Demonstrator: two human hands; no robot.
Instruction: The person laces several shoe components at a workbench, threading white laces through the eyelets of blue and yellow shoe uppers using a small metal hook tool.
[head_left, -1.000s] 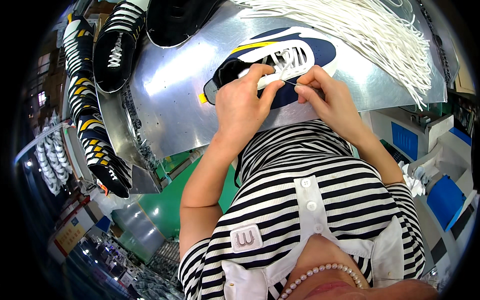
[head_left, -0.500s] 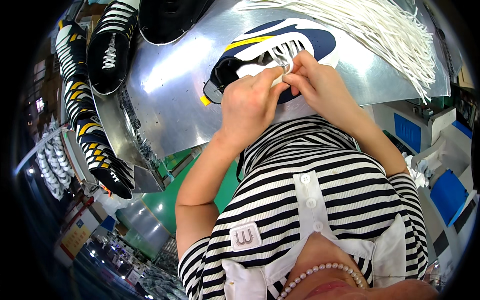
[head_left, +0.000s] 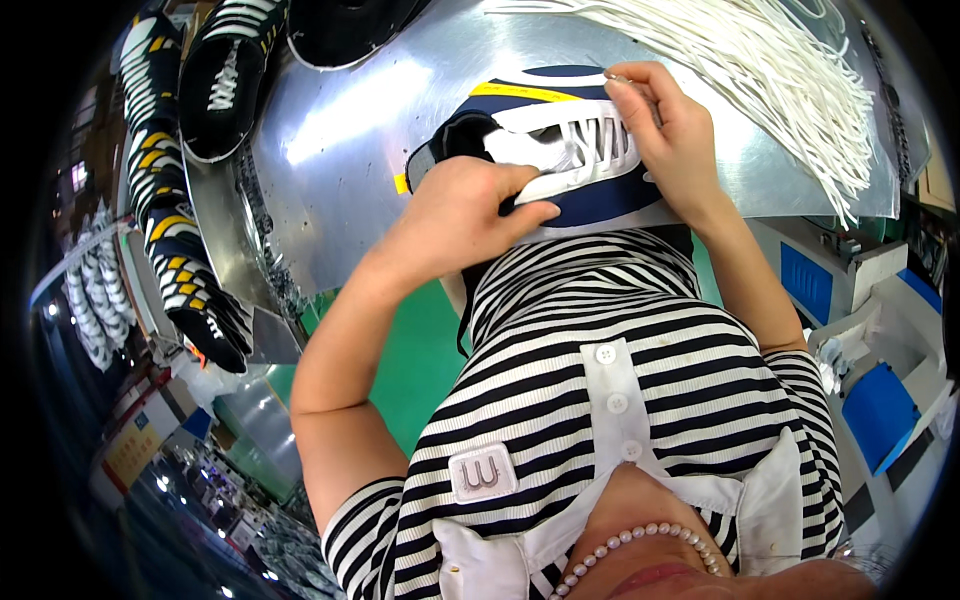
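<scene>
A navy and white shoe upper (head_left: 600, 205) with a yellow stripe lies on its side on the metal table, its toe to the right and its dark opening to the left. White lace (head_left: 590, 140) crosses the throat in several rows. My left hand (head_left: 465, 215) grips the near white eyelet edge between thumb and fingers. Over the toe end is my right hand (head_left: 668, 135), thumb and forefinger brought together at the far side of the lacing. Whatever is between those fingertips is too small to make out.
Loose white laces (head_left: 740, 70) lie in a heap at the far right of the metal table (head_left: 330, 190). Black shoe uppers (head_left: 220, 105) rest at the far left, beside a long nested row of striped uppers (head_left: 165, 180). Grey machinery with blue panels (head_left: 805, 285) stands at right.
My hands, close together at the lacing before, have parted. The right moved up to the far side of the toe; the left shifted down-left onto the near eyelet edge.
</scene>
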